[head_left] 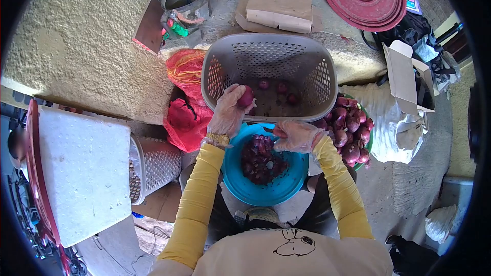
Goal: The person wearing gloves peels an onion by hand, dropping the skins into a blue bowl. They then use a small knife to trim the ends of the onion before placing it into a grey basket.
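A peeled purple-red onion (246,96) sits gripped in the gloved left hand (228,112) over the grey perforated plastic basket (318,79); the right hand (295,136) is closed, on what I cannot tell. Slippery gloves risk dropping the onion into the blue bowl (232,168) of skins.

No words, labels, brand names or numbers can be read anywhere in this view. The one sign is a black line drawing of a cartoon dog's head, printed on the person's pale shirt (291,258) at the near edge; no lettering goes with it.
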### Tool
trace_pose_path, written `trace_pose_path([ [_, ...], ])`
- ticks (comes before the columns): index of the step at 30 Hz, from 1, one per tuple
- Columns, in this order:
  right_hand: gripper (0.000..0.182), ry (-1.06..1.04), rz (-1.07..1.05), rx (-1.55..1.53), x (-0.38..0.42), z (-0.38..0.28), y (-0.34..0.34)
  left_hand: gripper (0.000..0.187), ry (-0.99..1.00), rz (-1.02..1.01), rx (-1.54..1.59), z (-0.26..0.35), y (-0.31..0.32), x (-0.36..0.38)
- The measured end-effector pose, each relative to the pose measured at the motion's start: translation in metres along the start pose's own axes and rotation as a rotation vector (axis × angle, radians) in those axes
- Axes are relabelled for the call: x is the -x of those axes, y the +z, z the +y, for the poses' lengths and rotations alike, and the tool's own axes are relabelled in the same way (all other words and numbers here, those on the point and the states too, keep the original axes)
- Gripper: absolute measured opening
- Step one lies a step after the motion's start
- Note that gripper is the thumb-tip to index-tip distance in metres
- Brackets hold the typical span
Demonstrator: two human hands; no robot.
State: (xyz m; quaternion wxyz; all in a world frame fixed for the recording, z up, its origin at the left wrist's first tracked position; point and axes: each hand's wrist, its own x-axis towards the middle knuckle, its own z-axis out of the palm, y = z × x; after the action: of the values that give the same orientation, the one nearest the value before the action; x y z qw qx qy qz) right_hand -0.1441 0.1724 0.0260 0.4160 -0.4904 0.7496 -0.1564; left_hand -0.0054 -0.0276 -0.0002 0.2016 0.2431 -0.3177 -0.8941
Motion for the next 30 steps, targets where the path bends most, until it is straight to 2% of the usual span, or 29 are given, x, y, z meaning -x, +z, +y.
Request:
trace_pose_path([
  [1, 0.045, -0.049, -0.001, 0.052, -0.003, 0.003, 0.004, 0.039, 0.010, 0.033, -0.046, 0.000, 0.001, -0.002],
  [3, 0.043, -0.008, -0.052, 0.094, 0.000, -0.003, -0.001, 0.045, 0.018, 0.066, -0.091, -0.001, 0.003, -0.004],
  [5, 0.041, 0.030, -0.105, 0.138, 0.004, -0.012, -0.006, 0.057, 0.070, 0.061, -0.394, 0.001, 0.005, -0.005],
  [6, 0.041, 0.020, -0.092, 0.154, 0.006, -0.014, -0.006, 0.057, 0.071, 0.061, -0.394, -0.003, 0.006, -0.005],
  [8, 0.041, 0.010, -0.078, 0.171, 0.007, -0.013, -0.002, 0.070, 0.442, -0.039, -0.617, -0.010, 0.008, -0.006],
  [9, 0.041, 0.035, -0.101, 0.238, 0.006, -0.009, 0.003, 0.070, 0.441, -0.040, -0.618, -0.011, 0.009, -0.005],
  [11, 0.042, 0.060, -0.123, 0.304, 0.003, -0.004, 0.010, 0.074, 0.645, 0.010, -0.983, -0.011, 0.010, -0.005],
  [12, 0.040, 0.087, -0.161, 0.334, 0.002, -0.004, 0.012, 0.074, 0.645, 0.010, -0.983, -0.010, 0.011, -0.004],
  [14, 0.039, 0.114, -0.201, 0.366, -0.001, -0.005, 0.015, 0.069, 0.509, 0.044, -1.011, -0.007, 0.012, -0.001],
  [15, 0.037, 0.136, -0.230, 0.382, -0.003, -0.005, 0.017, 0.069, 0.509, 0.046, -1.011, -0.004, 0.011, 0.000],
  [17, 0.036, 0.158, -0.259, 0.396, -0.007, -0.006, 0.022, 0.057, 0.162, 0.000, -0.737, 0.000, 0.010, 0.000],
  [18, 0.036, 0.159, -0.281, 0.427, -0.009, -0.005, 0.026, 0.057, 0.160, -0.001, -0.737, -0.003, 0.008, -0.001],
  [20, 0.036, 0.160, -0.303, 0.458, -0.012, -0.002, 0.033, 0.046, -0.082, 0.052, -0.171, -0.012, 0.003, -0.003],
  [23, 0.038, 0.098, -0.279, 0.443, -0.016, 0.004, 0.038, 0.038, -0.009, -0.001, -0.092, -0.025, 0.000, -0.003],
  [27, 0.038, 0.119, -0.282, 0.422, -0.022, 0.011, 0.045, 0.040, -0.062, -0.051, -0.024, -0.024, 0.002, -0.002],
  [29, 0.038, 0.129, -0.282, 0.410, -0.025, 0.013, 0.047, 0.045, -0.277, -0.077, 0.217, -0.019, 0.003, -0.006],
  [30, 0.038, 0.136, -0.282, 0.403, -0.026, 0.014, 0.047, 0.045, -0.280, -0.079, 0.217, -0.017, 0.004, -0.006],
])
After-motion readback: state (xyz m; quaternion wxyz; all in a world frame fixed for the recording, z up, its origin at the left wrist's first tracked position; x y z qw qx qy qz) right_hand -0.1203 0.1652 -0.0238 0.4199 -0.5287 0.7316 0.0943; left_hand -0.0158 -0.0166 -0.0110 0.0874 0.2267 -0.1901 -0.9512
